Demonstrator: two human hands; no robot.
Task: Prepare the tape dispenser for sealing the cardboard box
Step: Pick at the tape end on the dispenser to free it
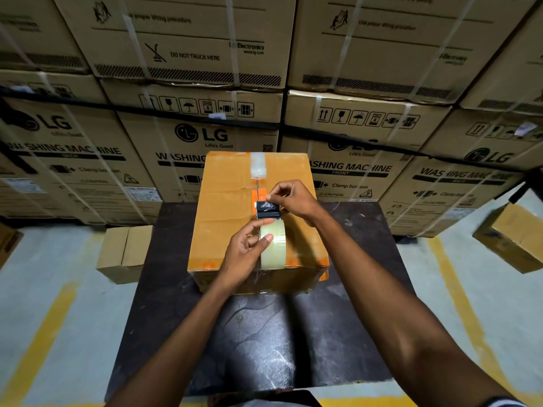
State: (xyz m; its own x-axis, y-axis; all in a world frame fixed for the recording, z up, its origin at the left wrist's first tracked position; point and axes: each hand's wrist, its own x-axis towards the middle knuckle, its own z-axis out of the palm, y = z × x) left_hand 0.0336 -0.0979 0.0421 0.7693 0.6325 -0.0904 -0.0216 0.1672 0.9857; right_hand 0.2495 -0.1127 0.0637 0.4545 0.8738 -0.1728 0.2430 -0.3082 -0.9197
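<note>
Head view. Stacked cartons (188, 136) fill the background, printed "LG Life's Good", "WASHING MACHINE", "FRONT", "Clamp bottom", "CAUTION", "DO NOT TRUCK HERE", "LG Electronics" and "www.lg.com", with rows of handling symbols. An orange-brown cardboard box (226, 207) stands on a dark table (279, 333); a strip of clear tape (258, 165) covers the far end of its top seam. Both bare forearms reach forward over the table to the box top. The left hand (244, 251) grips the roll of clear tape (273, 245) in the tape dispenser (267, 210), thumb pressed on the roll's face and forefinger stretched along its upper edge. The right hand (293, 198) is curled, thumb and forefinger pinching the loose tape end at the dispenser's dark blade end. The dispenser sits on the box's centre seam, between the two hands, touching both. A smaller closed box (125, 254) stands on the floor left of the table; another (511, 236) lies at the right edge.
</note>
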